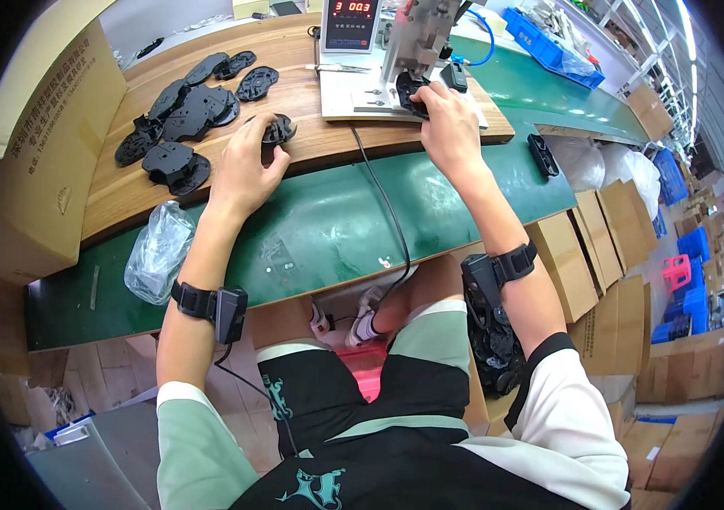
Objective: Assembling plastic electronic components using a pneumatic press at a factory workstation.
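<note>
Holding one part (411, 93) under the press (417, 42)
Right hand (451, 132) pinches it, ideally level; left hand (247, 166) pinches another part (280, 129) near the worktop's (298, 93) front edge.

Could see only part of the curved black plastic shell (280, 130), otherwise hidden by the left hand (249, 168). Could not make out the whole outline of the black plastic piece (408, 92) at the metal press (417, 42), partly covered by the right hand (449, 123). Lost the tops of the press and digital display unit (352, 25) beyond the upper edge. Found the heaped black parts (498, 353), partly behind the right wrist unit (484, 276), too dark to tell apart. Saw the black shirt (379, 476) cut off below.
</note>
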`<act>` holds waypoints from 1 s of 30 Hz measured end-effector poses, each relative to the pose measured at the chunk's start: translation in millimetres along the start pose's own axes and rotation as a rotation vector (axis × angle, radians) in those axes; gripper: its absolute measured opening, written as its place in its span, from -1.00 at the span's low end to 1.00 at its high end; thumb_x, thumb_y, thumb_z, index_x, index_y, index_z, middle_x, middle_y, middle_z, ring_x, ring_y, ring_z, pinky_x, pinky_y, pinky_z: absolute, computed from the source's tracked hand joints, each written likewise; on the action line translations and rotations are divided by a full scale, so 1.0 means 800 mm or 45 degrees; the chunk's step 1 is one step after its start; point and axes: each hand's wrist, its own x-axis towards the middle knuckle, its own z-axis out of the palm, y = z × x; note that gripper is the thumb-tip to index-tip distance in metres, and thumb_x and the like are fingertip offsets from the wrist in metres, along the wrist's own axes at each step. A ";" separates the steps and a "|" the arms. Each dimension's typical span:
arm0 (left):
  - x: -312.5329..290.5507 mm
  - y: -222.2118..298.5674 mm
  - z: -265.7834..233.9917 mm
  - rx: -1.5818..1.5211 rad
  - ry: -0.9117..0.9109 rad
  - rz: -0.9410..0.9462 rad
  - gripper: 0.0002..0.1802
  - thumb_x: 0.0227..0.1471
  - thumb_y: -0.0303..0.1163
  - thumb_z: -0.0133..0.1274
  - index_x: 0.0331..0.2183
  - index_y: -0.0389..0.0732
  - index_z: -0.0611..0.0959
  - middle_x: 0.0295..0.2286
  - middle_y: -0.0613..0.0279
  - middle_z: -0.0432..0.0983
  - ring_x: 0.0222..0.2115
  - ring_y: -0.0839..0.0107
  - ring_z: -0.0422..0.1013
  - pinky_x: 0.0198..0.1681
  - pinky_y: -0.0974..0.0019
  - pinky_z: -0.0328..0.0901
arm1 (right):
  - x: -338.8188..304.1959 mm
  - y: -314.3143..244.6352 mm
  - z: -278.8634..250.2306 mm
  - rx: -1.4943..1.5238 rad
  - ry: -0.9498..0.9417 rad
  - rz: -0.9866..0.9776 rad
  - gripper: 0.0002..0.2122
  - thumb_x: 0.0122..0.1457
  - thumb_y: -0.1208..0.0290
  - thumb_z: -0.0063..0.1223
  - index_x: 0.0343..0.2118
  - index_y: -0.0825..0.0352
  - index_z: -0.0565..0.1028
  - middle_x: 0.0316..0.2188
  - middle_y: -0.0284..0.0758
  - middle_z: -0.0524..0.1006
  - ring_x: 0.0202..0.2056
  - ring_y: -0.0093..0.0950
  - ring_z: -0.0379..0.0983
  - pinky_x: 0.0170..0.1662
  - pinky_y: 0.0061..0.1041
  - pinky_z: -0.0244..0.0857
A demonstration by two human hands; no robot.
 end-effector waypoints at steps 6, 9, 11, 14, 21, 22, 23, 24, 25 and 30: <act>-0.001 -0.004 -0.001 0.037 -0.019 0.055 -0.47 -0.02 -0.56 0.19 0.04 -0.30 0.53 -0.03 -0.15 0.55 0.06 -0.11 0.45 0.16 0.01 0.34 | 0.000 0.000 0.001 0.017 0.007 0.003 -0.77 0.04 0.73 0.06 -0.27 0.30 0.60 -0.25 -0.25 0.58 -0.12 -0.17 0.54 -0.03 -0.17 0.46; -0.001 -0.001 -0.001 0.042 -0.046 0.032 -0.46 -0.07 -0.63 0.20 0.03 -0.27 0.54 -0.02 -0.11 0.55 0.07 -0.10 0.44 0.18 0.02 0.33 | 0.001 0.002 0.000 0.013 0.002 -0.008 -0.77 0.04 0.73 0.06 -0.27 0.31 0.60 -0.25 -0.25 0.57 -0.12 -0.16 0.54 -0.03 -0.17 0.46; -0.003 -0.003 -0.001 0.076 -0.035 0.058 -0.48 -0.05 -0.63 0.18 0.02 -0.25 0.55 -0.01 -0.08 0.54 0.08 -0.09 0.43 0.19 0.03 0.33 | 0.001 0.000 -0.001 0.014 -0.010 -0.010 -0.77 0.03 0.73 0.05 -0.27 0.31 0.59 -0.24 -0.24 0.57 -0.12 -0.16 0.54 -0.03 -0.17 0.46; -0.004 -0.001 -0.002 0.099 -0.048 0.055 -0.48 -0.04 -0.63 0.17 0.02 -0.24 0.56 0.01 -0.07 0.53 0.10 -0.08 0.42 0.21 0.03 0.31 | 0.004 -0.001 -0.001 0.000 -0.016 -0.014 -0.76 0.04 0.73 0.06 -0.26 0.31 0.59 -0.24 -0.24 0.57 -0.11 -0.16 0.54 -0.02 -0.16 0.45; -0.005 0.002 0.000 0.118 -0.029 0.065 -0.49 -0.01 -0.59 0.13 0.04 -0.23 0.55 0.01 -0.04 0.52 0.11 -0.05 0.41 0.22 0.01 0.30 | 0.002 -0.005 0.000 -0.008 -0.023 0.038 -0.77 0.03 0.74 0.07 -0.27 0.31 0.59 -0.24 -0.23 0.57 -0.10 -0.17 0.54 -0.01 -0.16 0.45; -0.006 0.001 0.000 0.130 -0.030 0.077 -0.49 -0.02 -0.59 0.13 0.04 -0.23 0.55 0.01 -0.04 0.52 0.11 -0.05 0.40 0.22 0.01 0.30 | 0.001 -0.005 0.000 -0.015 -0.026 0.034 -0.77 0.03 0.74 0.07 -0.27 0.31 0.59 -0.24 -0.24 0.57 -0.09 -0.17 0.54 -0.01 -0.17 0.45; -0.007 0.000 0.000 0.141 -0.030 0.087 -0.49 -0.02 -0.59 0.13 0.04 -0.22 0.55 0.02 -0.03 0.52 0.11 -0.04 0.40 0.22 0.01 0.30 | 0.003 -0.004 -0.001 -0.015 -0.028 0.033 -0.77 0.03 0.74 0.07 -0.27 0.31 0.59 -0.24 -0.24 0.57 -0.09 -0.17 0.54 -0.01 -0.17 0.45; -0.007 -0.001 0.000 0.140 -0.030 0.085 -0.49 -0.02 -0.59 0.13 0.04 -0.22 0.55 0.02 -0.03 0.52 0.11 -0.04 0.40 0.22 0.01 0.30 | 0.007 -0.001 -0.003 -0.018 -0.057 0.021 -0.77 0.02 0.74 0.07 -0.27 0.31 0.59 -0.24 -0.24 0.57 -0.09 -0.16 0.54 -0.01 -0.17 0.45; -0.006 0.000 -0.001 0.139 -0.032 0.090 -0.48 -0.03 -0.59 0.13 0.04 -0.22 0.55 0.01 -0.04 0.52 0.11 -0.04 0.40 0.22 0.01 0.30 | 0.009 -0.001 -0.004 -0.021 -0.087 0.011 -0.77 0.02 0.74 0.08 -0.27 0.31 0.59 -0.23 -0.24 0.57 -0.09 -0.16 0.53 -0.01 -0.17 0.45; -0.006 -0.001 -0.002 0.139 -0.040 0.084 -0.46 -0.06 -0.61 0.14 0.04 -0.22 0.55 0.00 -0.03 0.53 0.11 -0.04 0.41 0.22 0.01 0.30 | 0.010 -0.001 -0.006 -0.030 -0.089 0.001 -0.77 0.00 0.74 0.09 -0.28 0.31 0.59 -0.24 -0.24 0.58 -0.09 -0.16 0.54 -0.01 -0.17 0.44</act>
